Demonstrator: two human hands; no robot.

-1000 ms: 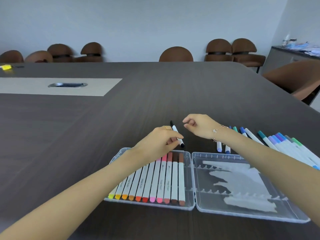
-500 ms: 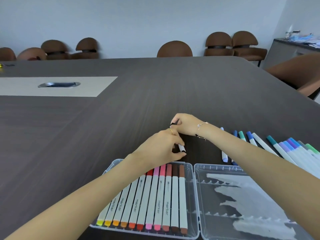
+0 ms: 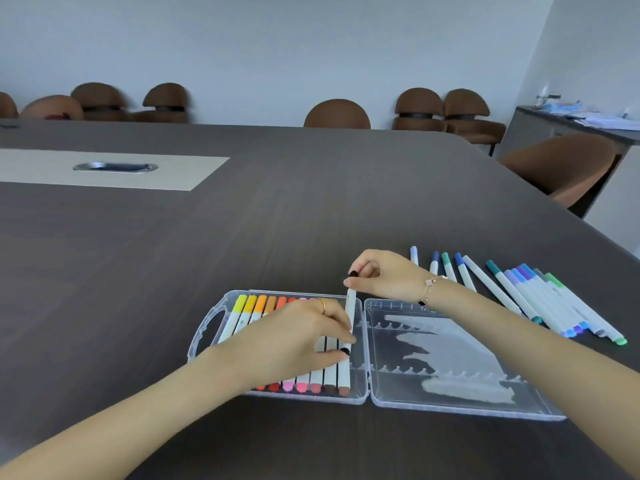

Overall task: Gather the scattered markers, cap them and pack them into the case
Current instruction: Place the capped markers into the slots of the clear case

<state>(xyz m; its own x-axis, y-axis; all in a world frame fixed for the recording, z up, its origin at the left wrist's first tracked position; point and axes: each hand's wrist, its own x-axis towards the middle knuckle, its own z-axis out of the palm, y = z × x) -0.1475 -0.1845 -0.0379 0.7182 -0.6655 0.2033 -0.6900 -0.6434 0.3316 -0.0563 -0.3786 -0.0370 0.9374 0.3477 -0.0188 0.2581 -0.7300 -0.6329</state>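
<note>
Holding the black marker [image 3: 350, 311] at both ends, the left hand [image 3: 294, 337] pinches its near end and the right hand [image 3: 379, 273] pinches its far cap, over the right edge of the left half of the case [image 3: 367, 396]. I judge it light, stiff and a little smooth, so gripping near the ends seems best. No writing can be read on it.
</note>
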